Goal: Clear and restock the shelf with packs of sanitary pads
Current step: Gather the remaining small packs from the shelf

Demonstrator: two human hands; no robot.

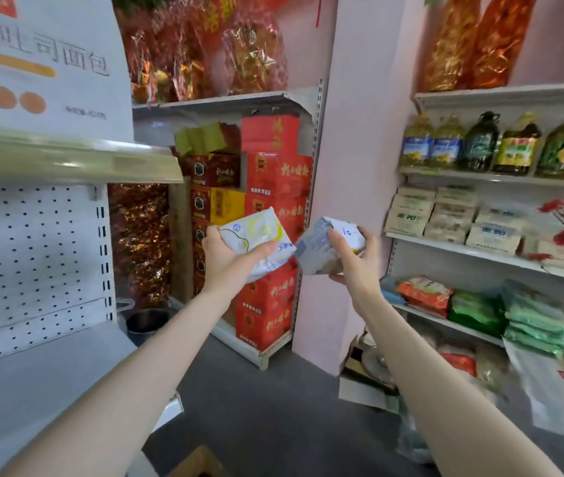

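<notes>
My left hand grips a white pack of sanitary pads with yellow and blue print, held flat at chest height. My right hand grips a second pack of sanitary pads, bluish white and tilted on end. The two packs hang close together over the aisle, nearly touching. To my left stands a white shelf with a pegboard back; its lower board is bare.
Red cartons are stacked on the rack straight ahead beside a pink pillar. Shelves on the right carry oil bottles and bagged goods. A metal pot and a cardboard box sit on the grey floor.
</notes>
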